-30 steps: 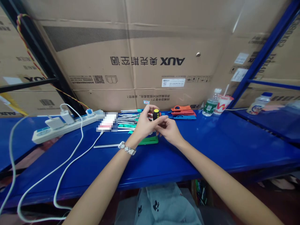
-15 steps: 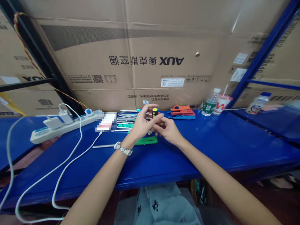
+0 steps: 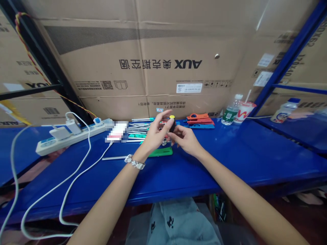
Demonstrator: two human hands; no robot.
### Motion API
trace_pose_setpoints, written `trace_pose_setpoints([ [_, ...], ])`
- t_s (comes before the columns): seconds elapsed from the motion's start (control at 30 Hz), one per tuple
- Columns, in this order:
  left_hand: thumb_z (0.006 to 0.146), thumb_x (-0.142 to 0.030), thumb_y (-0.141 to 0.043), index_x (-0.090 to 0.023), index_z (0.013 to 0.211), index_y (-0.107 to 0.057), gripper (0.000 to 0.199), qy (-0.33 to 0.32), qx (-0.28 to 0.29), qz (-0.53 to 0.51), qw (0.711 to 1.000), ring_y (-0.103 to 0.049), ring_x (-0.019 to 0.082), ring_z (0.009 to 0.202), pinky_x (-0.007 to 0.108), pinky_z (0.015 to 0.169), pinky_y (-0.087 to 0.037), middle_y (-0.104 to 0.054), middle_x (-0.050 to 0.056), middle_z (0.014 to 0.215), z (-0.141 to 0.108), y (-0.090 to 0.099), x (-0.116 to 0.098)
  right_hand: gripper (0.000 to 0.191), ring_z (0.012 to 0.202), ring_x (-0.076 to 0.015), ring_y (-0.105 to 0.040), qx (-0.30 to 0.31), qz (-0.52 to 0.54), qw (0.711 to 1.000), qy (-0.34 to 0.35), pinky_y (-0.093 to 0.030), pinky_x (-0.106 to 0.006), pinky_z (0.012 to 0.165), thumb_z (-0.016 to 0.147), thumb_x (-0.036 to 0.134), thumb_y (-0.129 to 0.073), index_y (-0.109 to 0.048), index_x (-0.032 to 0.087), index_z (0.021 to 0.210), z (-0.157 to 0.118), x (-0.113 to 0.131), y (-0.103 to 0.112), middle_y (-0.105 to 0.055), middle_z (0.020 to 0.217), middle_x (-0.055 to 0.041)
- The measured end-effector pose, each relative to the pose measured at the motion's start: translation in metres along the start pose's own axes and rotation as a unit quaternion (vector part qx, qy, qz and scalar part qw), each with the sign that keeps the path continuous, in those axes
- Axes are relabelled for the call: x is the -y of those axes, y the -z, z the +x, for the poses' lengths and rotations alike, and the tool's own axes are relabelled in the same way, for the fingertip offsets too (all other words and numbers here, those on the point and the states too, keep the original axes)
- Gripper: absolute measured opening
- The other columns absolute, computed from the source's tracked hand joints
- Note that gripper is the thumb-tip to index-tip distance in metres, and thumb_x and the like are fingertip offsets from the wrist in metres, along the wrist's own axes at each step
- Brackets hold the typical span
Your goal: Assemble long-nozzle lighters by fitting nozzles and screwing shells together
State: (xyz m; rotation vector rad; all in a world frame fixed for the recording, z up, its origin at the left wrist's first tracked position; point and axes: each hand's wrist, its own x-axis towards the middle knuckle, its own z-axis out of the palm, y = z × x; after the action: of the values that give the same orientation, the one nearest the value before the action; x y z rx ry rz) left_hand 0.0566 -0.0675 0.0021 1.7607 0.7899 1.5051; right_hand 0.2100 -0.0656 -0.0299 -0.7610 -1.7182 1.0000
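A stubby screwdriver [image 3: 172,123] with a yellow-capped black handle stands tilted between my two hands. My left hand [image 3: 156,133] has its thumb and fingers closed round the handle. Close by on the right, my right hand [image 3: 187,140] is closed, thumb and fingers pinched low by the screwdriver; the exact contact there is hidden. Just below both hands, a green-handled tool [image 3: 160,152] with a long metal rod lies on the blue table [image 3: 178,180]. Several metal rods with teal parts [image 3: 138,136] lie behind my left hand, partly covered by it.
Red and blue plastic handles [image 3: 200,120] are stacked at the back. A water bottle [image 3: 230,114] and a lidded cup [image 3: 244,112] stand to the right, a blue-capped bottle [image 3: 284,110] beyond. A power strip [image 3: 74,136] with white cables and a blurred phone-like object [image 3: 117,132] are left.
The screwdriver's handle has gone from nearly upright to tilted, shifting slightly right. My left fingers have shifted around it. The green-handled tool has stayed on the table.
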Motion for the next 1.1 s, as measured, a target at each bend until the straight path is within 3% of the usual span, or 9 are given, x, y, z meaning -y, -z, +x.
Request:
trace_pose_setpoints([
  [0.13,0.091,-0.057,-0.063,-0.023,0.108,-0.067,0.039,0.039,0.053,-0.019,0.998,-0.056,0.013,0.061,0.026,0.052,-0.047,-0.068,0.006,0.093,-0.001,0.002,0.000,0.034,0.063,-0.0168,-0.065,0.044,-0.027,0.999,0.007,-0.048,-0.027,0.049,0.092,0.054,-0.062,-0.065,0.020,0.095,-0.004,0.001,0.005,-0.071,0.079,-0.0042],
  [0.23,0.079,-0.048,-0.080,-0.020,0.091,-0.062,0.035,0.017,-0.014,-0.012,1.000,-0.058,0.013,0.067,0.025,0.057,-0.047,-0.064,0.003,0.086,0.003,-0.004,0.005,0.034,0.059,-0.0169,-0.062,-0.015,-0.048,0.999,0.017,-0.051,-0.030,0.055,0.087,0.050,-0.072,-0.065,0.021,0.104,-0.004,-0.005,-0.002,-0.069,0.073,-0.0018],
  [0.37,0.071,-0.045,-0.087,-0.021,0.093,-0.058,0.044,-0.001,-0.055,0.004,0.998,-0.059,0.013,0.074,0.025,0.064,-0.048,-0.063,0.003,0.092,0.004,-0.008,0.006,0.037,0.054,-0.0168,-0.059,-0.077,-0.029,0.997,0.014,-0.050,-0.030,0.051,0.079,0.054,-0.078,-0.062,0.022,0.089,0.000,-0.008,-0.008,-0.066,0.069,-0.0015],
  [0.57,0.093,-0.054,-0.060,-0.022,0.109,-0.067,0.036,0.024,0.054,-0.009,0.998,-0.062,0.016,0.075,0.027,0.058,-0.049,-0.069,0.008,0.102,-0.001,0.002,-0.001,0.036,0.066,-0.0177,-0.063,0.036,-0.038,0.998,0.028,-0.051,-0.029,0.057,0.090,0.055,-0.064,-0.067,0.020,0.090,-0.003,0.004,0.002,-0.070,0.078,-0.0050],
  [0.7,0.079,-0.044,-0.081,-0.020,0.092,-0.064,0.032,-0.008,-0.025,-0.003,1.000,-0.060,0.014,0.075,0.027,0.067,-0.052,-0.066,0.004,0.091,0.004,-0.002,0.003,0.034,0.065,-0.0167,-0.059,-0.046,-0.072,0.996,0.034,-0.049,-0.029,0.057,0.084,0.051,-0.073,-0.068,0.020,0.098,-0.002,-0.004,-0.004,-0.065,0.075,-0.0021],
  [0.8,0.070,-0.039,-0.088,-0.021,0.096,-0.064,0.040,-0.011,-0.057,0.012,0.998,-0.060,0.013,0.077,0.026,0.068,-0.051,-0.063,0.003,0.091,0.006,-0.005,0.005,0.038,0.062,-0.0168,-0.058,-0.086,-0.053,0.994,0.035,-0.050,-0.030,0.058,0.078,0.054,-0.078,-0.065,0.020,0.087,0.001,-0.007,-0.008,-0.064,0.070,-0.0011],
  [0.93,0.087,-0.050,-0.072,-0.024,0.117,-0.066,0.040,0.013,0.023,-0.007,1.000,-0.060,0.013,0.071,0.024,0.055,-0.048,-0.067,0.009,0.108,0.000,0.000,0.001,0.035,0.072,-0.0205,-0.067,0.006,-0.039,0.998,0.041,-0.055,-0.034,0.067,0.089,0.056,-0.066,-0.068,0.021,0.090,0.000,0.000,-0.002,-0.071,0.079,-0.0044],
  [1.0,0.093,-0.053,-0.061,-0.022,0.113,-0.067,0.037,0.028,0.068,-0.020,0.997,-0.059,0.013,0.067,0.024,0.051,-0.047,-0.069,0.009,0.104,-0.001,0.002,-0.001,0.033,0.077,-0.0218,-0.069,0.038,-0.042,0.998,0.040,-0.056,-0.035,0.071,0.093,0.053,-0.063,-0.069,0.021,0.094,-0.002,0.002,-0.001,-0.073,0.081,-0.0053],
  [1.1,0.086,-0.048,-0.073,-0.020,0.093,-0.064,0.030,0.017,0.028,-0.003,0.999,-0.059,0.014,0.070,0.024,0.056,-0.047,-0.066,0.004,0.087,0.002,-0.002,0.000,0.032,0.073,-0.0211,-0.069,-0.015,-0.049,0.998,0.039,-0.054,-0.034,0.068,0.088,0.046,-0.070,-0.067,0.020,0.106,-0.003,-0.004,-0.006,-0.074,0.083,-0.0050],
])
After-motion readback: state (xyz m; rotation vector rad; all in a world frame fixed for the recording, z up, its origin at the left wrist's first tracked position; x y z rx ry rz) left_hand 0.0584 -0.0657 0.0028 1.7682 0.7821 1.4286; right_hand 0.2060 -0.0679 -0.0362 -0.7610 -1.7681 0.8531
